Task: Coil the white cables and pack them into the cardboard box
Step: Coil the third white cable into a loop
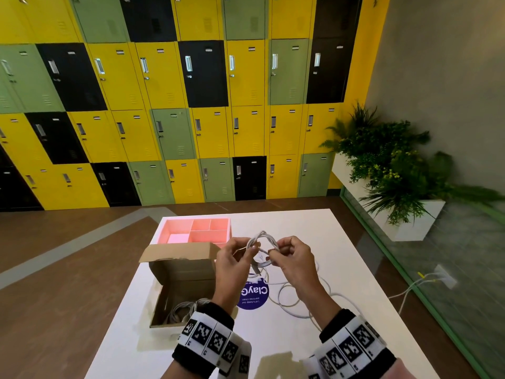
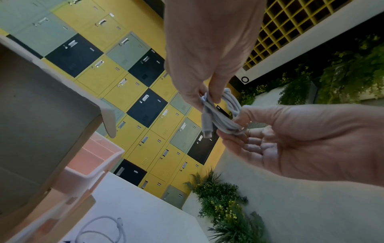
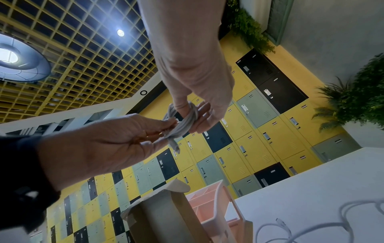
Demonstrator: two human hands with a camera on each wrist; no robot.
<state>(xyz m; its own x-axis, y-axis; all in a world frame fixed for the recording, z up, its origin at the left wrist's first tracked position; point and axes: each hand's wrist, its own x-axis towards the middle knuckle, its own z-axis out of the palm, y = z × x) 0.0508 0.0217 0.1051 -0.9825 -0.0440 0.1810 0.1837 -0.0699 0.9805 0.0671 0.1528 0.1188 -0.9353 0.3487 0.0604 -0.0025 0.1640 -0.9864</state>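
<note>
Above the table both hands hold a small coil of white cable (image 1: 261,242). My left hand (image 1: 247,253) pinches its left side and my right hand (image 1: 276,254) pinches its right side. In the left wrist view the coil (image 2: 220,113) sits between the two sets of fingers, with a plug end (image 2: 207,131) hanging down. The right wrist view shows the same coil (image 3: 182,125) in both hands. The open cardboard box (image 1: 185,283) stands left of my hands, with coiled cables (image 1: 183,310) inside. More loose white cable (image 1: 295,296) lies on the table under my right arm.
A pink divided tray (image 1: 196,231) stands behind the box. A round blue sticker (image 1: 254,295) lies on the white table (image 1: 328,242). Lockers fill the far wall, and planters (image 1: 396,173) and a glass partition stand on the right. A cable runs to a wall socket (image 1: 445,277).
</note>
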